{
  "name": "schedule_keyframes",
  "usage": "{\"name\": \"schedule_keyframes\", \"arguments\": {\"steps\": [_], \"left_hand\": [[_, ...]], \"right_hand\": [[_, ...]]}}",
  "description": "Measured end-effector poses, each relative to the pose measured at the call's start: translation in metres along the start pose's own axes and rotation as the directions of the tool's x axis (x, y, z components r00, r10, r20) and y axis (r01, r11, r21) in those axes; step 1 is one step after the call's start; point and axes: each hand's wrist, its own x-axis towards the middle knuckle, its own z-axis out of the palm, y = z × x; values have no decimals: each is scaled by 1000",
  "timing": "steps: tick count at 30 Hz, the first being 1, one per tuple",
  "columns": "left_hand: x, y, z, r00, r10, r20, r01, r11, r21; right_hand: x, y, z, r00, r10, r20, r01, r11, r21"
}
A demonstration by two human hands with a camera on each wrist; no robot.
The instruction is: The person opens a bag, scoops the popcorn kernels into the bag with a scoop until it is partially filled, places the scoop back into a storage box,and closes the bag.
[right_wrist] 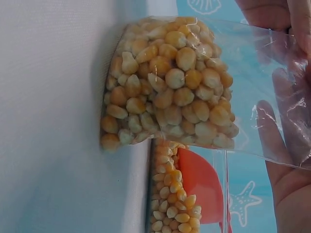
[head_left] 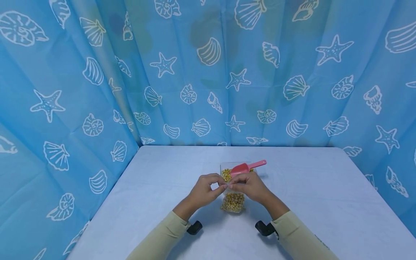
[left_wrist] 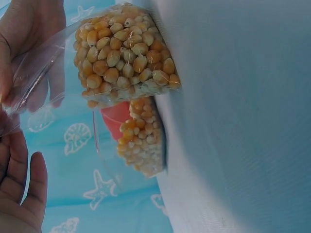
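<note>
A clear plastic bag [head_left: 233, 203], its lower part filled with yellow corn kernels [left_wrist: 121, 53], stands upright close over the white table in front of me. My left hand [head_left: 206, 189] pinches the bag's top edge between thumb and forefinger. Right beside it, the thumb and forefinger of my right hand [head_left: 251, 186] pinch the same edge, and the fingertips nearly meet. In the right wrist view, the upper part of the bag [right_wrist: 250, 92] is see-through and holds no kernels; some fingers show behind it.
Just behind the bag sits a clear container [head_left: 222, 167] of loose corn kernels [right_wrist: 172, 199]. A pink scoop [head_left: 240, 169] lies in it, handle sticking out to the right. A white cloth [head_left: 156, 187] covers the table; a blue seashell-print curtain [head_left: 182, 72] hangs behind.
</note>
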Motion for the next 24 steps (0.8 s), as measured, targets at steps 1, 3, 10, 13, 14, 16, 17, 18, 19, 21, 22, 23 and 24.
{"name": "schedule_keyframes", "arguments": {"steps": [1, 3, 10, 13, 14, 16, 17, 18, 19, 21, 22, 23, 24], "left_hand": [[0, 1, 0, 1000, 6, 2, -6, 1000, 6], [1, 2, -1, 1000, 22, 6, -22, 1000, 21], [0, 3, -1, 1000, 3, 4, -3, 999, 48], [-2, 3, -1, 1000, -25, -11, 25, 999, 34], [-2, 2, -1, 999, -28, -16, 29, 999, 30], [-2, 1, -1, 999, -28, -21, 28, 999, 22], [-2, 1, 0, 999, -24, -22, 24, 1000, 19], [-2, 1, 0, 1000, -23, -21, 23, 1000, 13], [-1, 0, 0, 1000, -20, -18, 20, 1000, 8], [0, 0, 1, 1000, -19, -7, 19, 1000, -2], [1, 1, 2, 1000, -18, 0, 18, 1000, -5], [2, 1, 2, 1000, -15, 6, 15, 1000, -1], [2, 1, 3, 1000, -12, 12, 12, 1000, 1]], "right_hand": [[0, 0, 0, 1000, 1, 4, -1, 1000, 4], [0, 0, 0, 1000, 3, 8, -3, 1000, 7], [-5, 3, -4, 993, 97, -66, -100, 993, -57], [-9, 7, -9, 981, 148, -124, -156, 986, -58], [-10, 8, -11, 980, 151, -133, -159, 986, -52], [-12, 10, -14, 981, 140, -131, -147, 988, -42], [-13, 11, -16, 983, 130, -126, -136, 990, -35], [-13, 12, -16, 986, 118, -121, -123, 992, -29], [-13, 12, -17, 988, 106, -114, -109, 994, -24], [-14, 12, -18, 991, 87, -101, -89, 996, -18], [-14, 11, -18, 992, 83, -97, -85, 996, -17], [-14, 11, -18, 992, 81, -94, -83, 996, -13], [-14, 11, -18, 993, 77, -91, -78, 997, -10]]}}
